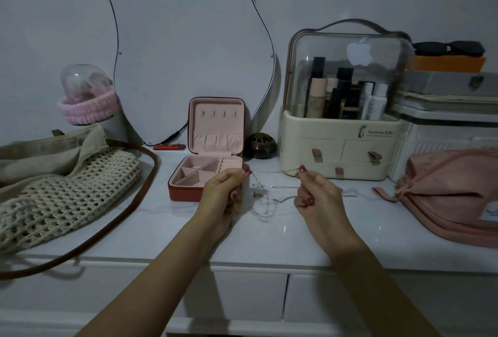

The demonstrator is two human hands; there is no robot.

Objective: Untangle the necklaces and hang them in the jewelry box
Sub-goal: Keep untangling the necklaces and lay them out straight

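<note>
A thin silver necklace chain (273,172) is stretched between my two hands above the white tabletop. My left hand (225,191) pinches one end at about the box's front right corner. My right hand (314,192) pinches the other end a little to the right. More tangled silver chains (265,201) hang and lie between the hands. The red jewelry box (207,174) with pink lining stands open just behind my left hand. Its upright lid (217,126) shows a row of small hooks with nothing on them.
A clear-domed cosmetics organizer (342,147) stands right of the box, with a small dark round pot (262,145) between them. A pink pouch (452,196) lies at the right, a crochet bag (64,191) with a brown strap at the left. A mirror leans on the wall behind.
</note>
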